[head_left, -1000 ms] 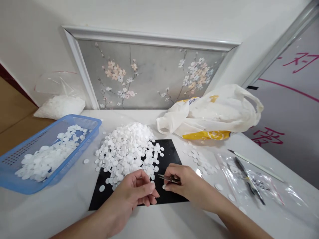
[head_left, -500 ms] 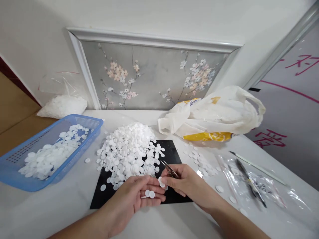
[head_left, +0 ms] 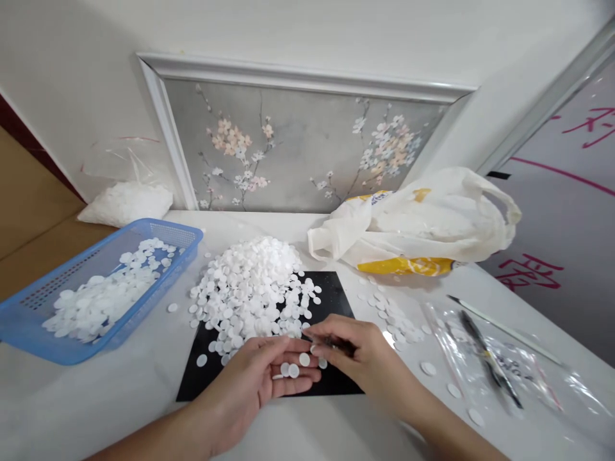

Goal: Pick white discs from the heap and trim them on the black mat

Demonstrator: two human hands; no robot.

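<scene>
My left hand (head_left: pixel 257 384) is turned palm up in front of the pile, its fingers slightly curled, with several small white discs (head_left: pixel 293 370) lying on them. Close to its fingertips, my right hand (head_left: pixel 369 358) is closed around metal tweezers (head_left: pixel 339 344), which its fingers partly hide. One more white disc (head_left: pixel 314 349) shows at the right thumb and index finger. A large heap of white discs (head_left: pixel 250 282) covers much of the black mat (head_left: pixel 336 383) beneath and beyond both hands.
To the left stands a blue basket (head_left: pixel 48 355) holding more discs, with a clear bag (head_left: pixel 127 202) of white material behind it. A white plastic bag (head_left: pixel 432 224) lies at the back right. Loose discs (head_left: pixel 394 320), a black pen (head_left: pixel 490 358) and a white-handled tool (head_left: pixel 509 331) are on the right.
A disc that was between my right fingers now lies on my left fingers. My right fingers have drawn in around the tweezers, and the view has shifted slightly.
</scene>
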